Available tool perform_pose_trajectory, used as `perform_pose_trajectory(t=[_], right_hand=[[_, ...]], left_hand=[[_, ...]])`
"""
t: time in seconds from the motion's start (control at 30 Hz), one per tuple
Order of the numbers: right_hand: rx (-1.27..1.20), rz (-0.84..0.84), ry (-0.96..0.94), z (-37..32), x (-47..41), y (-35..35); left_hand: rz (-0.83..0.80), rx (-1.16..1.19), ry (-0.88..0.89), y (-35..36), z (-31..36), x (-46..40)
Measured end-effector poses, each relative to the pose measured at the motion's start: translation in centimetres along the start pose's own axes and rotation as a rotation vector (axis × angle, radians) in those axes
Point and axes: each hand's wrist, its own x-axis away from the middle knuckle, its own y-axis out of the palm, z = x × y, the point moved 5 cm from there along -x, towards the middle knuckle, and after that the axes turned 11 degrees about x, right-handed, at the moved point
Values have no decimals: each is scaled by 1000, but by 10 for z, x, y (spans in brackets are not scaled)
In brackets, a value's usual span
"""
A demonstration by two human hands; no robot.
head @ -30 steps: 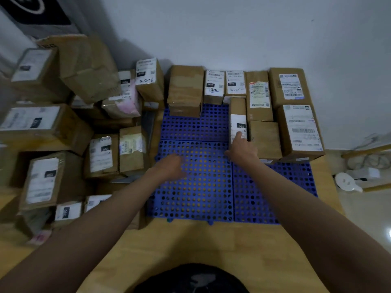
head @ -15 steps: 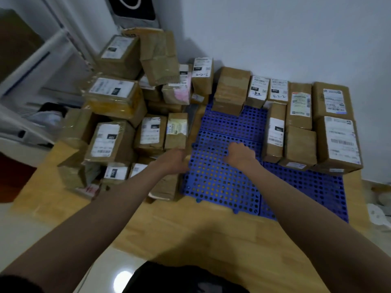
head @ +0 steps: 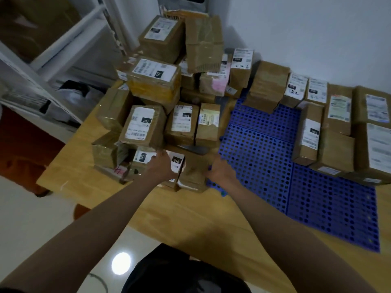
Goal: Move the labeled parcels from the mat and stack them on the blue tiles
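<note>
White wall (head: 306, 28) is seen behind a wooden mat (head: 190, 212). Brown parcels (head: 154, 81) are piled on its left side. More parcels (head: 336, 149) are stacked on the blue tiles (head: 264, 157). A small parcel (head: 192, 172) at the front is held between the left hand (head: 160, 166) and right hand (head: 220, 172).

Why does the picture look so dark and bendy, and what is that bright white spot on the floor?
Head view: the room is dim, so the parcels look dull and their labels blur. The wide lens bends the white shelf frame and the blue tiles near the edges. The white spot is glare, probably a lamp reflecting off the shiny floor. Both arms throw soft shadows on the wooden mat.
</note>
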Motion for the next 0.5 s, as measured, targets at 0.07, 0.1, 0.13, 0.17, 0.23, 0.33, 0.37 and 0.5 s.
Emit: perform_pose_trajectory(t=[0.07, 0.1, 0.13, 0.17, 0.23, 0.33, 0.37, 0.5], right_hand=[[-30, 8, 68, -8, 1, 13], [-40, 6, 98, -14, 1, 20], [-51, 2, 127, -19, 0, 27], [-56, 12, 154, -24, -1, 34], [-32, 83, 194, -33, -1, 45], [-35, 165, 237, -45, 3, 58], [-64, 169, 246, -49, 5, 62], [-164, 154, 268, -56, 7, 74]], left_hand=[[3, -7, -24, 5, -12, -1], [-3, -20, -30, 8, -16, -3], [-8, -33, -30, 11, -20, -4], [-14, -45, -28, 14, -23, -5], [-25, -27, -30, 22, -27, -8], [-35, 5, -26, 33, -32, -9], [-34, -5, -18, 35, -32, -9], [11, 3, -27, 36, -31, -6]])
